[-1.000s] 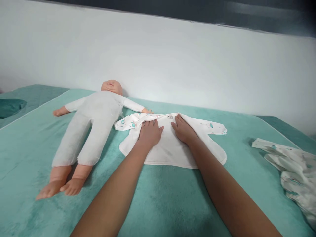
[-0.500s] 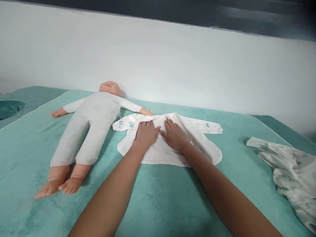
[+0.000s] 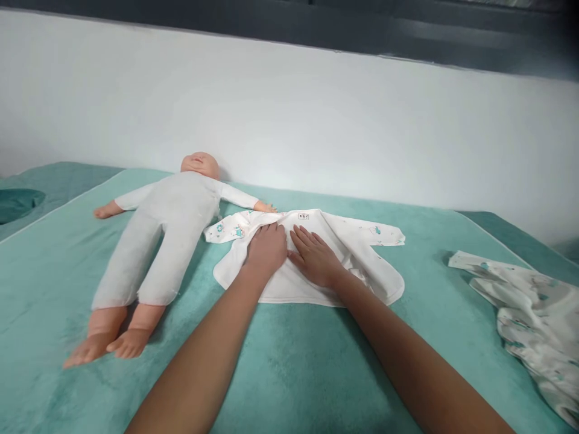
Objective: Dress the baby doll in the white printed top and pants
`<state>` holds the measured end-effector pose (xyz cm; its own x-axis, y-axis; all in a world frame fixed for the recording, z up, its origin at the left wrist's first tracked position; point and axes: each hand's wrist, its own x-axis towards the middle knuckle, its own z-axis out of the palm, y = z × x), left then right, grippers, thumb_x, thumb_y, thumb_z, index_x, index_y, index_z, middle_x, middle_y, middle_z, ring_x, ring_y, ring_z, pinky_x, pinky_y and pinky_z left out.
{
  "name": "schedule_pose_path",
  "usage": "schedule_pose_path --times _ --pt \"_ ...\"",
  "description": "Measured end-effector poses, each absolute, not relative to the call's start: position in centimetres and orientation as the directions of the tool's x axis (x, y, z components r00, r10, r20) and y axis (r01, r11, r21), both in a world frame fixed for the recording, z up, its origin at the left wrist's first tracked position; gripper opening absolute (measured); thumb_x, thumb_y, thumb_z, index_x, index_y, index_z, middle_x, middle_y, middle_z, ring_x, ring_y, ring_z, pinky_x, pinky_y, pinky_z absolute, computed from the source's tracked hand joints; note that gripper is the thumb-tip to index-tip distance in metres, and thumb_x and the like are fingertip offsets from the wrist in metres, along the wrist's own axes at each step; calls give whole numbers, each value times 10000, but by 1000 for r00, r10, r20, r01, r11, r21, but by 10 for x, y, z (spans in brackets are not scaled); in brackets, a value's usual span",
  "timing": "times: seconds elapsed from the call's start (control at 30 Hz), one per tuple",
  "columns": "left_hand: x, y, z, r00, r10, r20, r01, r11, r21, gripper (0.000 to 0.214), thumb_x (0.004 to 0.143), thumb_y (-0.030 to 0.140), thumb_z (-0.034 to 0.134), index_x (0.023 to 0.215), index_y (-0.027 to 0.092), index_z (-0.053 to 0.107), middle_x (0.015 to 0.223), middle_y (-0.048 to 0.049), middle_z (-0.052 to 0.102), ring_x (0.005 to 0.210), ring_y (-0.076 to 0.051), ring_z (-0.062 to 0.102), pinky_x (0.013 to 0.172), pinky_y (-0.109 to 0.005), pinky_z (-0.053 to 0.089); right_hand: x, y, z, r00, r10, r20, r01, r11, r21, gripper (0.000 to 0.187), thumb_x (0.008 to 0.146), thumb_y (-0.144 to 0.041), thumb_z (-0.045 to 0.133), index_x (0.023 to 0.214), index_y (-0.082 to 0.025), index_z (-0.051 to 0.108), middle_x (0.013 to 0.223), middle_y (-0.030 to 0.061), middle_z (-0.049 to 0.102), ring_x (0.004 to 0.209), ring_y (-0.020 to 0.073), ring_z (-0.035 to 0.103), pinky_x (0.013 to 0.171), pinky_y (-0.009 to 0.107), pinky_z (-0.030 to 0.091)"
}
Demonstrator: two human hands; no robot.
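The long-sleeved white cloth baby shirt with small teal prints on its sleeves (image 3: 293, 286) lies spread on the plush teal-green cover (image 3: 289, 374), under both hands: the right hand (image 3: 316, 256) rests flat on it, its grip open with fingers extended and holding nothing, while the left hand (image 3: 268, 248) lies on it with bent fingers, and whether that grip pinches any cloth I cannot tell. Left of the shirt lies a doll with a white fabric body and pinkish limbs (image 3: 181, 202), and well apart to the right sits a crumpled white printed garment (image 3: 538, 319).
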<state>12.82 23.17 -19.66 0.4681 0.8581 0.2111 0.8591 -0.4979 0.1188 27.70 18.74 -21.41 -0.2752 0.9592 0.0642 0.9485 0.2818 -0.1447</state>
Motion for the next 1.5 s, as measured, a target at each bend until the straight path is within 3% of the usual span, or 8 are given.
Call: schedule_pose_path --times 0.1,0.2,0.4,0.73,0.87,1.17,1.37,1.5 --pt "127 226 -198 549 799 247 803 -586 112 245 949 191 385 1039 127 603 1193 -160 624 1170 -254 553 1045 -408 368 284 188 -215 -235 971 51 955 241 -172 707 996 -532 150 1532 -83 253 1614 108 173 1496 229 141 1205 446 163" --pt "130 222 -206 631 724 278 724 -679 127 320 980 224 336 1164 108 571 1304 -169 585 1299 -260 475 1119 -441 299 302 188 -220 -139 988 60 973 148 -178 741 988 -552 146 1526 -55 252 1610 132 176 1496 247 137 1201 464 174" --pt "142 208 -218 743 624 244 589 -782 206 539 1006 407 270 1400 73 426 1538 -176 364 1453 -281 281 1184 -462 221 337 187 -232 -75 990 120 969 101 -224 793 987 -550 147 1489 51 271 1582 227 217 1490 264 158 1210 418 188" --pt "135 180 -215 754 646 121 596 -750 286 688 980 524 263 1498 71 282 1607 -164 189 1497 -287 135 1210 -481 157 344 186 -250 -135 965 226 974 171 -149 740 991 -525 151 1480 1 329 1554 213 308 1480 282 202 1193 483 242" --pt "119 156 -221 730 652 205 591 -753 289 673 988 532 219 1489 91 305 1603 -154 217 1495 -268 156 1208 -465 186 342 175 -253 -112 965 237 980 147 -132 773 989 -537 155 1481 42 299 1557 237 280 1477 291 207 1198 473 240" --pt "94 88 -221 606 764 222 724 -645 242 668 990 509 260 1488 66 314 1587 -172 250 1480 -289 207 1189 -465 282 333 136 -256 -148 947 284 979 181 -96 724 983 -534 193 1533 -66 242 1568 165 304 1476 280 213 1194 483 250" --pt "85 61 -222 511 830 225 766 -558 318 592 991 435 306 1466 89 380 1556 -162 330 1453 -302 285 1173 -490 322 325 109 -256 -98 958 268 992 117 -55 760 970 -561 194 1510 -34 290 1570 186 280 1472 289 223 1184 481 259" --pt "83 54 -219 473 839 270 761 -543 355 518 999 377 312 1425 116 444 1508 -135 428 1388 -284 403 1149 -485 350 318 86 -252 -86 960 265 993 104 -55 719 974 -541 208 1518 -78 296 1565 167 297 1464 278 253 1165 498 289"
